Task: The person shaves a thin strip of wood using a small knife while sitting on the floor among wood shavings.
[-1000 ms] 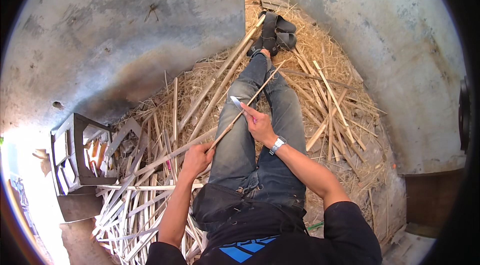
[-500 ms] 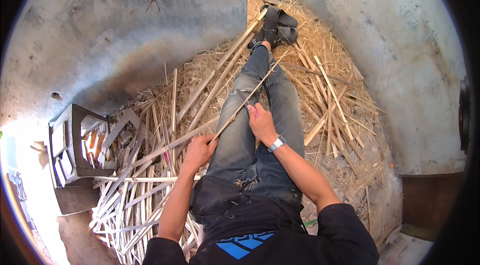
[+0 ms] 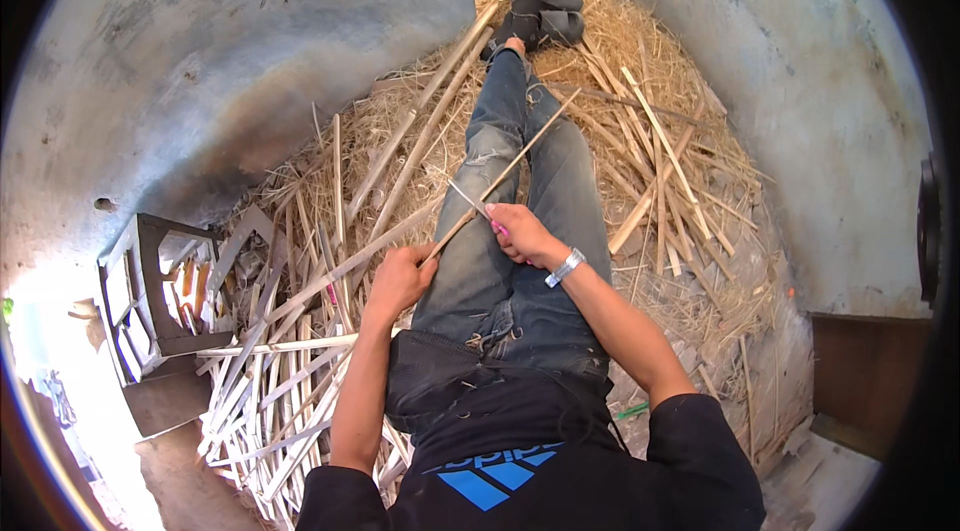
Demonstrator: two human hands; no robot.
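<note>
My left hand point(image 3: 403, 281) is closed around the near end of a thin wooden stick point(image 3: 530, 149). The stick slants up and to the right across my legs, its far end above my shin. In my right hand point(image 3: 522, 235) is a knife point(image 3: 468, 197) with a pink handle, mostly covered by my fingers. Its narrow blade points up and left and crosses the stick a little beyond my left hand. Whether the edge is cutting into the wood cannot be made out.
A pile of split wood strips point(image 3: 265, 406) lies on my left, beside a dark metal frame point(image 3: 190, 341). More strips point(image 3: 665, 166) lie right of my legs on straw and shavings point(image 3: 640, 31). Grey curved walls point(image 3: 800, 131) rise on both sides. A green object point(image 3: 632, 411) lies near my right elbow.
My right hand has drawn slightly back toward me and turned, so the blade now points up-left across the stick. My left hand keeps its hold. The whole view has shifted a little.
</note>
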